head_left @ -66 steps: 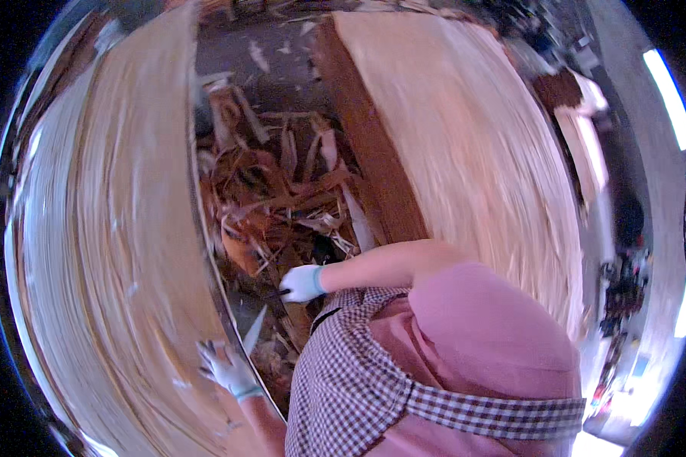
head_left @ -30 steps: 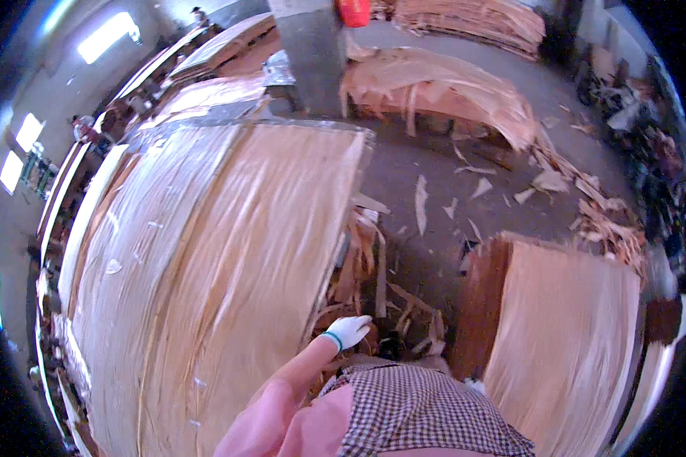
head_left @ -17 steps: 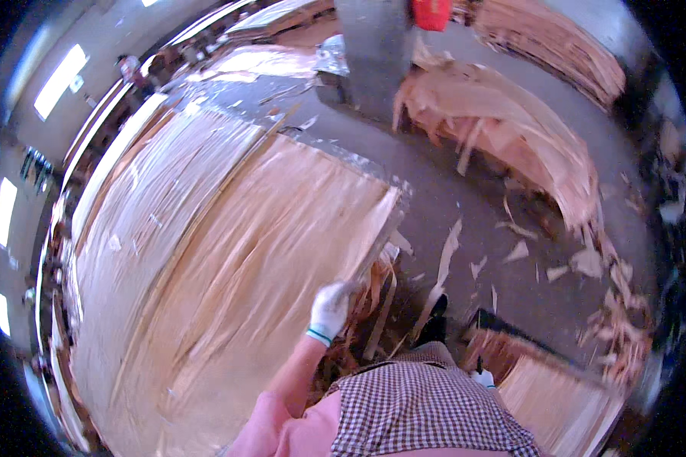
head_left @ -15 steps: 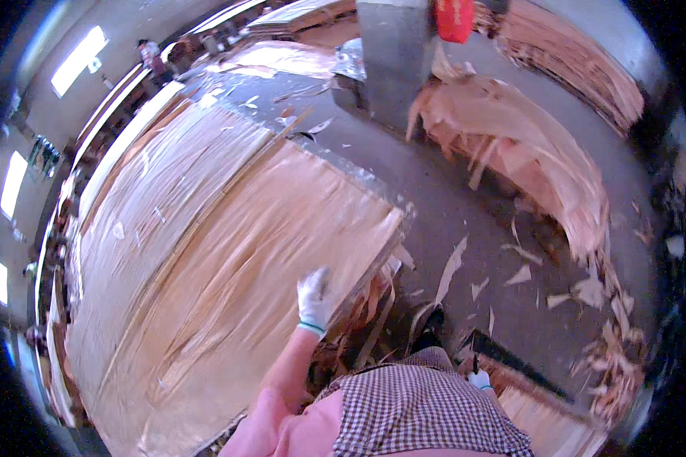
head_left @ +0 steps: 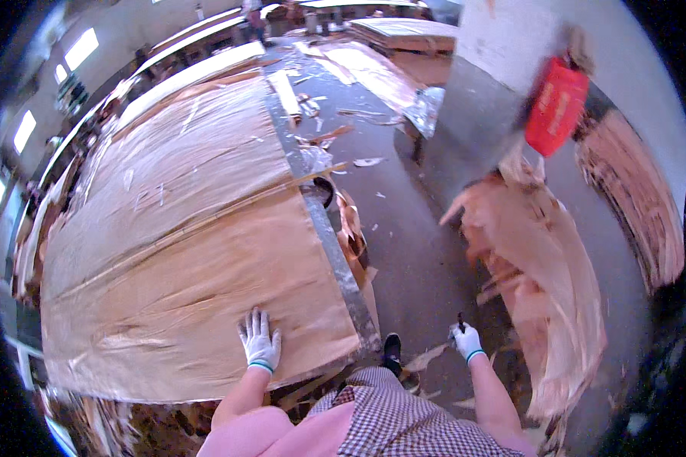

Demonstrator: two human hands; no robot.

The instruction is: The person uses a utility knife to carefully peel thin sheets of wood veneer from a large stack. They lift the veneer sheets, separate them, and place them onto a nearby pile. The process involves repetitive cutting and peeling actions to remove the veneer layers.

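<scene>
Two gloved hands work apart: at seven o'clock the left hand point(head_left: 260, 341) rests on a pale wood sheet point(head_left: 206, 282), fingers spread and holding nothing; between four and five o'clock the right hand point(head_left: 466, 340) closes its fingers around a small dark tool point(head_left: 460, 320), clear of the sheet. That sheet lies toward eight o'clock on a bench point(head_left: 344, 286). It looks largely spread out, but ripples are left in it; how much more remains to be done cannot be told.

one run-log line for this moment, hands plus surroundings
left hand: fingers spread, palm-down on pale sheet | right hand: holding small dark object | floor right: draped sheet pile
</scene>
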